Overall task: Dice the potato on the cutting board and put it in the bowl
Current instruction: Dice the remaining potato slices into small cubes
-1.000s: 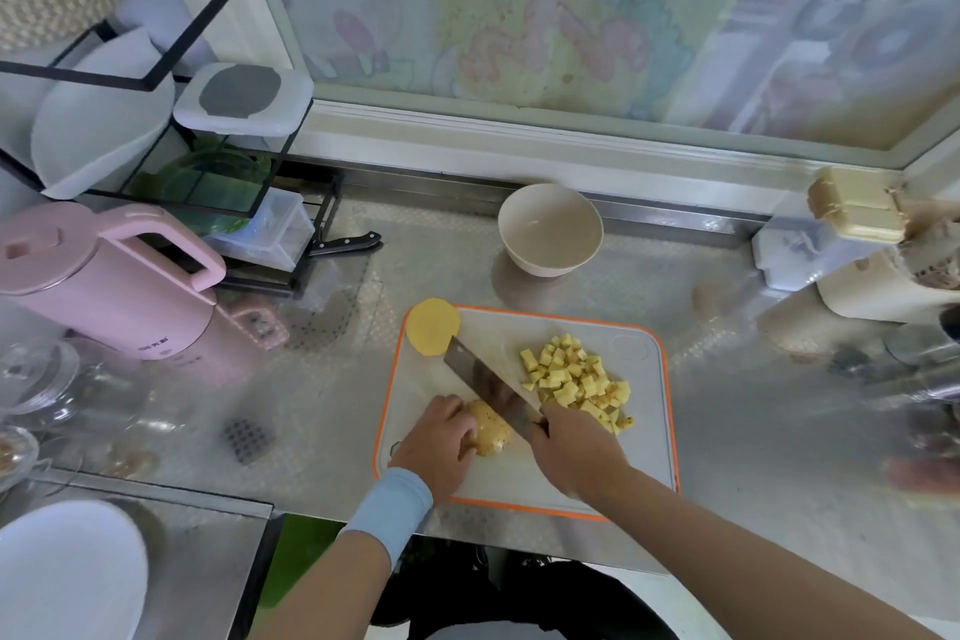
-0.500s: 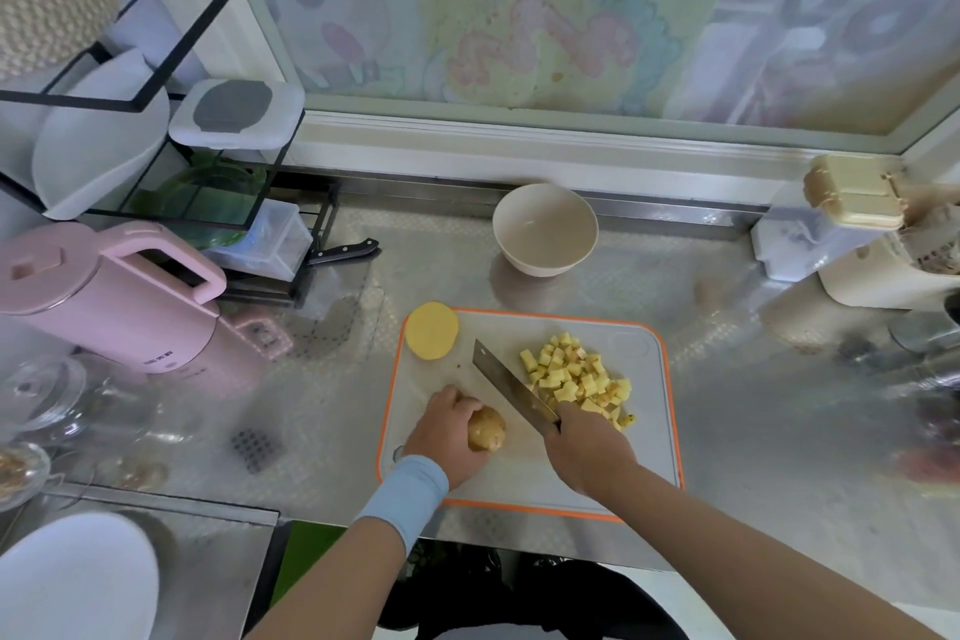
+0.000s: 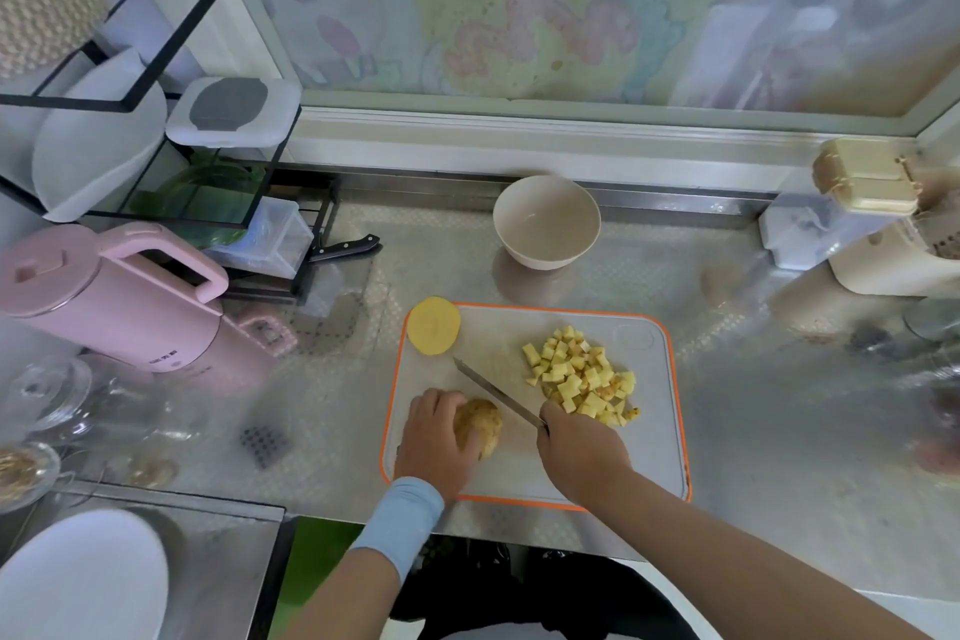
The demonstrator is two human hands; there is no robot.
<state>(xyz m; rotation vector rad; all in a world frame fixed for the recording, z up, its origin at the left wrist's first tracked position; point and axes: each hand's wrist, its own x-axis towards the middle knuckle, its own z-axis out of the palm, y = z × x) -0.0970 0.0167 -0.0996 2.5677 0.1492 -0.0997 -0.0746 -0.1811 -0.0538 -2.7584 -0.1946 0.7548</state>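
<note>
Glossy metal counter (image 3: 779,431) (dimpled).

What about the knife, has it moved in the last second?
Yes. The knife drew its tip back from the potato slice at the corner of the board, toward the person.

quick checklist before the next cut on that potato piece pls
1. left hand holds the potato piece down on the cutting board: ok
2. right hand grips the knife: ok
3. Left fingers away from the blade, which lies on the piece's right: ok
4. Blade resting on the board or raised: cannot tell
5. diced pile lies right of the blade, out of the cut: ok
6. potato half sits fully on the board: not ok, it lies partly over the far left corner
</note>
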